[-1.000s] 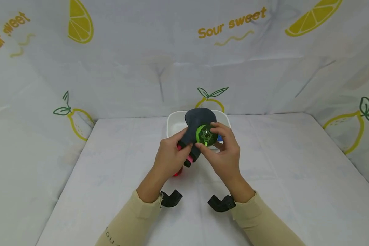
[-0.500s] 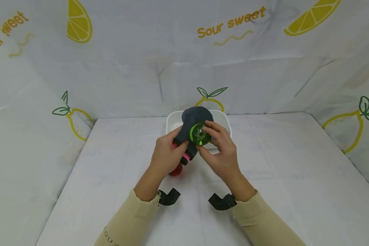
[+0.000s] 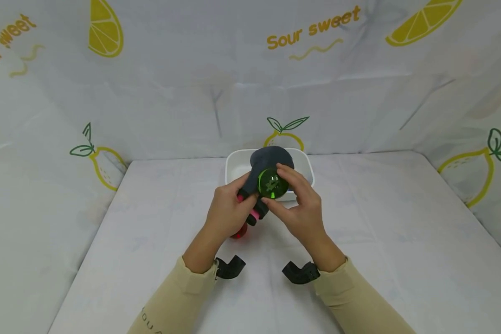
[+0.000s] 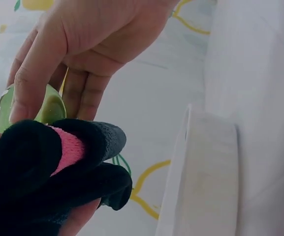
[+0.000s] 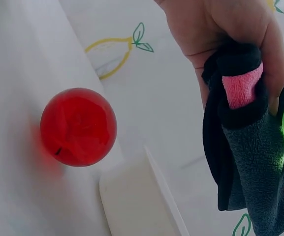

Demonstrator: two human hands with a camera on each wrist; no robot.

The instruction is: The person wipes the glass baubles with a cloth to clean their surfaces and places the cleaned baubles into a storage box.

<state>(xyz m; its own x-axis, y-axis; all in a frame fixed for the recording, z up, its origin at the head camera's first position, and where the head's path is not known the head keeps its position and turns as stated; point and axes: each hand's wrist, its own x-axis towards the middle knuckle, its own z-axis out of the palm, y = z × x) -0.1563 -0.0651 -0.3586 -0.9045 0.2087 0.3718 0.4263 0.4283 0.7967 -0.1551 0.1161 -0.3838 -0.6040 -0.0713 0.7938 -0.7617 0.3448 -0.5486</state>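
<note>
In the head view my left hand grips a folded dark grey cloth with pink showing at its fold. My right hand pinches a clear green ball between thumb and fingers, and the ball overlaps the cloth. Seen from the left wrist, the right thumb lies across the green ball, right at the edge of the fuzzy cloth. A clear red ball rests on the white table beneath the hands, partly hidden by the left hand in the head view.
Behind the hands a white plastic basin stands near the back of the table, partly covered by the cloth. A white sheet printed with lemons rises behind it. Black wrist mounts stick out inward from both wrists.
Both hands have shifted slightly left with the cloth and the green ball. The ball has turned in the right fingers, so the pattern in it looks different. The basin stays put.
</note>
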